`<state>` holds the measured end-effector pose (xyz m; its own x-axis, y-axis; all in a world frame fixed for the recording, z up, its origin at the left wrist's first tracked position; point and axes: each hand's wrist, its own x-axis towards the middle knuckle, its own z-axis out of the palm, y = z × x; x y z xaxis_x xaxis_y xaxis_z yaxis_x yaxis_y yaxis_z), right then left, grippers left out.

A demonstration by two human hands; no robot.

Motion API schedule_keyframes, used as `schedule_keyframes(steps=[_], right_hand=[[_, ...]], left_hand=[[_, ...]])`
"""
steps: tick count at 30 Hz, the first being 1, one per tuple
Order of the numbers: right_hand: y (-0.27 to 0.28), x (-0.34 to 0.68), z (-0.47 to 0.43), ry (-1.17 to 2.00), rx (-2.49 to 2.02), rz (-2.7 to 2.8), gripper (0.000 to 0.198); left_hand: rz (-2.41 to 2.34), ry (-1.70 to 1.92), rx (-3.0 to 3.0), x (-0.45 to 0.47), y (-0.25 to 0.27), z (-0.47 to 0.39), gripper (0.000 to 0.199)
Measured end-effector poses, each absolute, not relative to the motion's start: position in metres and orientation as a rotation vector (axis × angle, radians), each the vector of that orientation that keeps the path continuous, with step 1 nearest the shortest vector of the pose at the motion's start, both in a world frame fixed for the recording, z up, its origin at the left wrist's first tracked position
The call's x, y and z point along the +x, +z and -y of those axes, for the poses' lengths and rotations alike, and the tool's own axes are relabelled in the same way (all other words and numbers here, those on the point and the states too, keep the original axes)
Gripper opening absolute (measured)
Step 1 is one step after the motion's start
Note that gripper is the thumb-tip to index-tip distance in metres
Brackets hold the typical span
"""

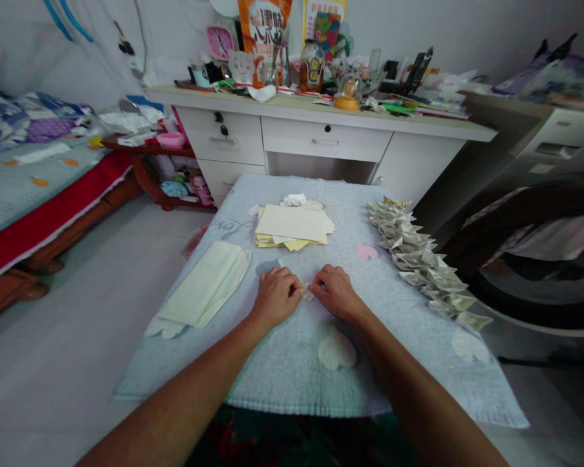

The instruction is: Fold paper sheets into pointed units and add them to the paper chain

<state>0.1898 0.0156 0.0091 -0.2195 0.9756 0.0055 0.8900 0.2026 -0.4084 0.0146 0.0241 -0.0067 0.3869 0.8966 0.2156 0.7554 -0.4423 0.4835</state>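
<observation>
Both hands meet near the middle of the cloth-covered table point(292, 383). Between them is a small piece of pale folded paper point(307, 293), mostly hidden by the fingers. My left hand point(278, 295) is closed, its thumb and fingertips pinching the paper's left side. Opposite it, my right hand point(335, 290) pinches the right side with curled fingers. Just beyond the hands lies a stack of cream and yellow paper sheets point(292, 224). Folded paper boats point(416, 256) stand in a long, tight row along the table's right side.
Pale green sheets point(204, 285) lie at the table's left. Crumpled white paper point(294, 200) sits behind the stack. A cluttered white desk point(321, 139) borders the far side, a front-loading washing machine point(540, 214) the right, a bed point(43, 188) the left.
</observation>
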Motion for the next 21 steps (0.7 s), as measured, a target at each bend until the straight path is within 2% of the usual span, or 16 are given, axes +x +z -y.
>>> schedule_keyframes(steps=[7,18,21], right_hand=[[0.0153,0.1854,-0.0199,0.425,-1.865,2.246,0.023],[0.0169,0.1811,-0.0202,0.414,-1.95,2.216,0.023],[0.0181,0.1811,-0.0203,0.425,-1.964,2.214,0.023]], left_hand=[[-1.622,0.65,2.303,0.0137,-0.0087,-0.0211,0.011],[-1.576,0.563,2.242,0.0126,-0.0056,-0.024,0.007],[-1.55,0.534,2.251,0.0113,-0.0044,-0.0249,0.02]])
